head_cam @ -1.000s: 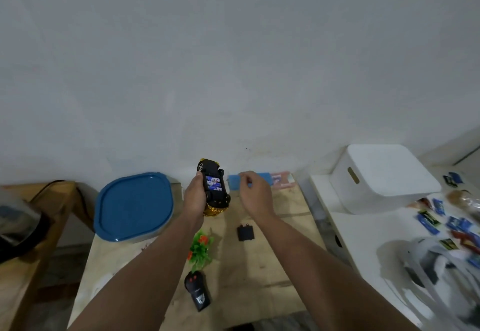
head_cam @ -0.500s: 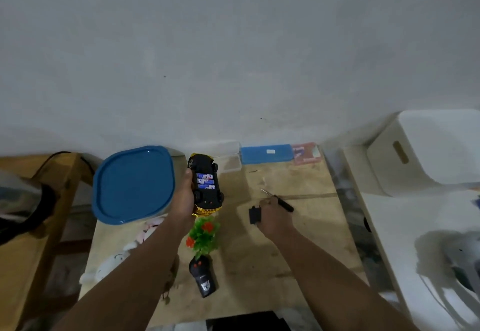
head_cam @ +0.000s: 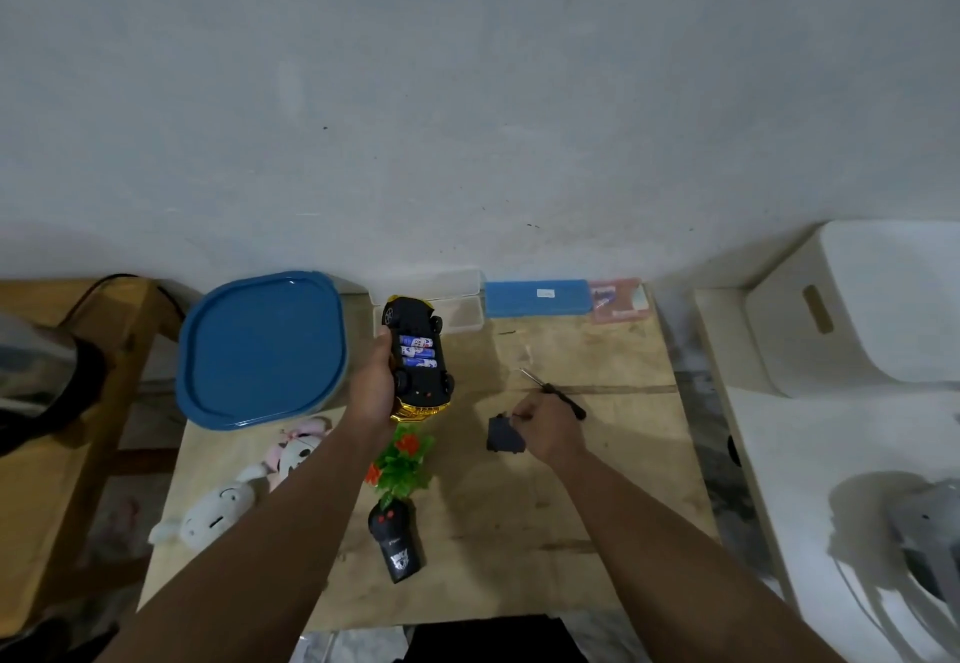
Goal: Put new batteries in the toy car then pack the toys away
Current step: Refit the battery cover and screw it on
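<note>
1. Three blue batteries (head_cam: 417,352) show in the open bay of the toy car (head_cam: 417,358), lying crosswise, stacked one after another along the body.
2. Belly-up goes the car: black underside facing the camera, wheels out at the corners, gold bodywork peeking at the near end.
3. Its long axis runs away from the person, tilted slightly, far end toward the wall, near end toward the desk (head_cam: 597,485) edge.
4. Left hand (head_cam: 371,392) grips it from the left side, fingers curled round the body, holding it above the desk beside the blue lid (head_cam: 260,350).
5. Right hand (head_cam: 543,426) is down on the desk, fingers curled and pinching the black battery cover (head_cam: 503,434) at its right edge.
6. Screwdriver (head_cam: 556,394) lies just beyond that hand, tip pointing up-left; whether the hand touches it, I cannot tell.
7. Near the desk's front: black remote (head_cam: 396,540), a small plastic plant (head_cam: 405,462), two plush toys (head_cam: 244,491) at the left.
8. Back edge: blue case (head_cam: 537,297) against the wall.
</note>
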{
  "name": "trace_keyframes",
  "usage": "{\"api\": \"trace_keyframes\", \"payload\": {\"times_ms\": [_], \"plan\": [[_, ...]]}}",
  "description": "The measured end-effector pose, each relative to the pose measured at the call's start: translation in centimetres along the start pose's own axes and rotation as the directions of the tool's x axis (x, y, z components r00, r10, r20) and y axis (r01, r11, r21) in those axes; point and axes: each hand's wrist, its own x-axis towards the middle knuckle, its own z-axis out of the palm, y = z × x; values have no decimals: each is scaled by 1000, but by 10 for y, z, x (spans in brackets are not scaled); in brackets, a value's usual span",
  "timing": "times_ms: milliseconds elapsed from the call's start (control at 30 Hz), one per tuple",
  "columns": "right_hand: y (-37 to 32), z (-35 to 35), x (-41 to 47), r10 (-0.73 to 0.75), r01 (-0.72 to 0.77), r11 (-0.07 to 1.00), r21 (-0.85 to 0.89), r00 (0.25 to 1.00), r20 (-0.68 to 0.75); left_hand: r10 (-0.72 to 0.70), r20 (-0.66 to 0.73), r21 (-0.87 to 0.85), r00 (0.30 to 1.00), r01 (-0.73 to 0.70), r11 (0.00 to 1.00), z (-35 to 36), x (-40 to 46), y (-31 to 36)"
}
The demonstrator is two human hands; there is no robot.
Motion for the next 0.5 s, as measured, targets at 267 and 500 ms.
{"api": "trace_keyframes", "payload": {"times_ms": [267, 500], "plan": [[-11, -21, -13, -65, 86, 969, 232, 993, -96, -31, 68, -39, 997, 34, 999, -3, -21, 2], [-95, -118, -59, -69, 156, 622, 768, 987, -144, -41, 252, -75, 967, 61, 995, 1, -50, 29]]}}
